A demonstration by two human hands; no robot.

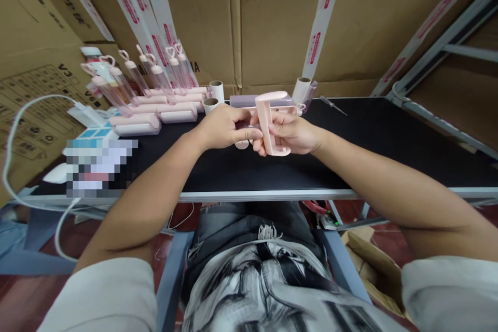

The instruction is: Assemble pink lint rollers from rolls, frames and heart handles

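Note:
My right hand [298,132] is closed around a pale pink C-shaped plastic frame [266,122], held a little above the black table with its open side to the right. From the left, my left hand [221,127] reaches in, its thumb at the frame's upright bar. A clear plastic piece [244,125] shows between the left thumb and fingers, mostly hidden by them. Below that hand a small round pink part [241,144] is partly visible. Behind the hands lie a translucent lilac cover [244,101] and another pink part [290,109], both partly covered.
White paper tubes [217,92] stand at the back. Several pink rollers with clear upright handles [136,78] fill the left rear. A pointed tool [333,105] lies at right rear. Cardboard [272,21] walls the back. A power strip [91,132] and white cable [8,150] are left.

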